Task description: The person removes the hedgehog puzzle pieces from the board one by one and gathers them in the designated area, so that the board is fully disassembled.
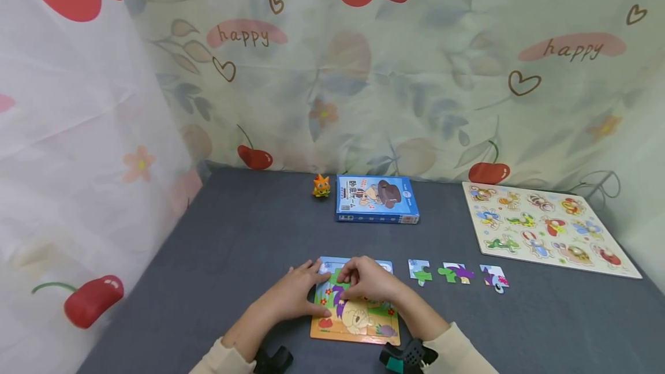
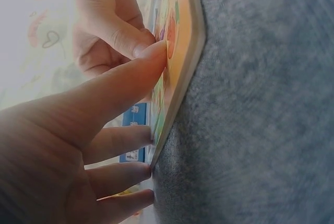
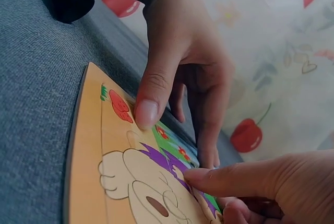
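A cartoon jigsaw puzzle (image 1: 358,338) in an orange-edged board lies on the dark tabletop. My left hand (image 1: 296,294) rests at its left side, thumb on the face near the red fruit and the other fingers stretched along the edge, as the left wrist view shows. Over the upper middle, my right hand (image 1: 370,279) has bent fingers and pinches a green and purple puzzle piece (image 1: 337,293) between thumb and fingers, low on the board. The right wrist view has the right thumb (image 3: 209,178) down at the purple part; the curled fingers partly hide the piece.
Three loose jigsaw pieces lie in a row right of the board: one (image 1: 419,270), a second (image 1: 456,272) and a third (image 1: 494,277). Behind stand a small orange figurine (image 1: 321,186) and a blue box (image 1: 376,199). A wooden insect board (image 1: 550,227) lies at the right.
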### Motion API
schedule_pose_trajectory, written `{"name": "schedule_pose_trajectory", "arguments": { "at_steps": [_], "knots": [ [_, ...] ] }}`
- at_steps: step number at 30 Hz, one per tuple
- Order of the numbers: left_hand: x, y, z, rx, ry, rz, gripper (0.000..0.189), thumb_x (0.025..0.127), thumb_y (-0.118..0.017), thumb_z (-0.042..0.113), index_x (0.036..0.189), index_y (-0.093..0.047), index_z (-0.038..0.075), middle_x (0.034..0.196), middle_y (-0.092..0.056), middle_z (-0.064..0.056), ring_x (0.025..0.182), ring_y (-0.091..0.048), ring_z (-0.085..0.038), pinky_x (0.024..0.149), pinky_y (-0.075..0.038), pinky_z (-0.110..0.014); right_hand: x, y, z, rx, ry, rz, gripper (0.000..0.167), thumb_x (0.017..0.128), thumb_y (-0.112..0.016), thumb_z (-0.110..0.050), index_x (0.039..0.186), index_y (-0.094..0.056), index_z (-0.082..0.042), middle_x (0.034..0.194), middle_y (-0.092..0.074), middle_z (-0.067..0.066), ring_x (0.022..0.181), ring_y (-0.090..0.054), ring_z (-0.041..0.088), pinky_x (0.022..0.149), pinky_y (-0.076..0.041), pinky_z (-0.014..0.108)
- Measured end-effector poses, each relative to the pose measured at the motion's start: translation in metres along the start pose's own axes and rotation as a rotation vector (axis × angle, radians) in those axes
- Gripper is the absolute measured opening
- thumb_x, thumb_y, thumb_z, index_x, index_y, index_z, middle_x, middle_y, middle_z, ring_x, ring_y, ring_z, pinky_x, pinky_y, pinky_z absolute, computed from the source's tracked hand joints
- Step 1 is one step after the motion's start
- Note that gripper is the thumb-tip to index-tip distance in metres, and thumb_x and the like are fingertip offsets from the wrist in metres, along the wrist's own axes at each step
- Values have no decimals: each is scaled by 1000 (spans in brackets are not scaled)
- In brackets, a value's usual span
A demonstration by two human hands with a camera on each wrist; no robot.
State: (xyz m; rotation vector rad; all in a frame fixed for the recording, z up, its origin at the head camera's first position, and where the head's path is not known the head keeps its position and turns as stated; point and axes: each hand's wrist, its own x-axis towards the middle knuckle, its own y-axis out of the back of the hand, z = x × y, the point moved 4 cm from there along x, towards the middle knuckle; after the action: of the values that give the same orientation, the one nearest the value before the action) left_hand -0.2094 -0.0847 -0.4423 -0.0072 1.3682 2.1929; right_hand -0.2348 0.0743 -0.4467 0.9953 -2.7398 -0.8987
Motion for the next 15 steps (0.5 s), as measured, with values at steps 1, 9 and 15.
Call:
{"name": "schedule_pose_trajectory", "arguments": {
  "at_steps": [1, 9, 15],
  "knots": [
    [0, 0, 0, -1, 1, -1, 74, 74, -72, 50, 136, -50, 15, 151, -31, -13, 141, -23, -35, 108, -21, -63, 0, 0, 1, 2, -5, 0, 20, 75, -76, -7, 92, -67, 0, 72, -56, 3, 60, -46, 10, 52, -40, 19],
    [-1, 0, 0, -11, 8, -2, 74, 74, -72, 51, 135, -51, 15, 151, -31, -12, 141, -23, -35, 108, -21, -62, -1, 1, 4, 64, -29, -10, 19, 77, -75, -8, 92, -65, -2, 70, -54, 0, 60, -46, 11, 50, -40, 20],
    [-1, 1, 0, -16, 8, 11, 73, 73, -73, 50, 134, -52, 15, 151, -32, -12, 141, -23, -35, 108, -21, -62, -2, 0, 3, 161, -42, -27, 19, 80, -71, -6, 95, -62, 2, 74, -55, 3, 62, -48, 12, 53, -41, 20]
  ]
}}
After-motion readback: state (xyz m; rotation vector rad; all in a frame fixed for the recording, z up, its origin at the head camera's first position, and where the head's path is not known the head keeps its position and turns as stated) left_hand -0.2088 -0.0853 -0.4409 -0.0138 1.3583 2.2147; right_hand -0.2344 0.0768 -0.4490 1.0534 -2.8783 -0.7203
